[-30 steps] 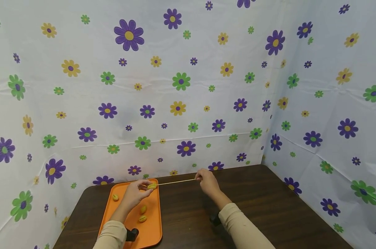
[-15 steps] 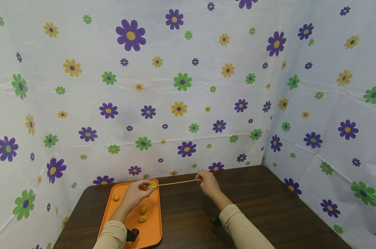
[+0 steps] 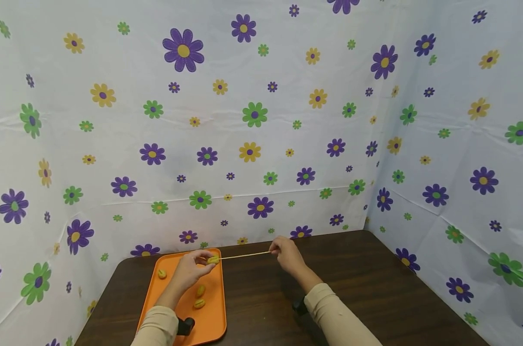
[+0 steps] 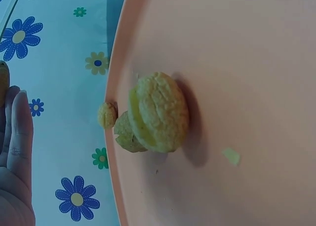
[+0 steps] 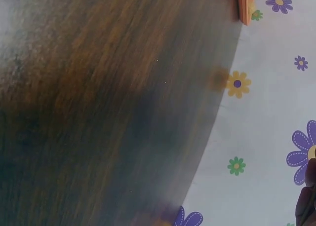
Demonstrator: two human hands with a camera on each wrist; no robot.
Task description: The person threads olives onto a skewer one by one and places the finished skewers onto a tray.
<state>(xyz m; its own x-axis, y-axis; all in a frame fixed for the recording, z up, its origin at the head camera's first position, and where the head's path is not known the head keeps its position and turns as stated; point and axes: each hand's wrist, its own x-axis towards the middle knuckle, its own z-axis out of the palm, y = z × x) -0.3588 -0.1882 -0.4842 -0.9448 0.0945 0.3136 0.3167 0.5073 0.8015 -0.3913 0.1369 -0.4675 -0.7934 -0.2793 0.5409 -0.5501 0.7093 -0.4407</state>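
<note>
My left hand [image 3: 188,270] pinches a walnut-like piece [image 3: 213,260] between thumb and fingers above the tray's far edge. From it a thin yellow strand [image 3: 244,255], like string or elastic, runs taut to my right hand [image 3: 287,254], whose fingertips pinch its other end over the table. The orange tray [image 3: 211,319] carries three more such pieces: one at the left [image 3: 162,274] and two [image 3: 200,290] near the middle. Close up in the left wrist view, one piece [image 4: 165,112] has a wrinkled tan shell and a smooth yellow-green band along its seam. The right wrist view catches only the fingers' edge.
The dark wooden table [image 3: 261,298] extends right of the tray. White cloth [image 3: 227,120] printed with flowers rises behind the table and at both sides. A small pale scrap [image 4: 231,156] lies on the tray. Black wrist mounts [image 3: 185,326] sit near both cuffs.
My right hand has shifted very slightly toward the left hand, with the strand still straight. The left hand keeps its grip, and the pieces on the tray stay put.
</note>
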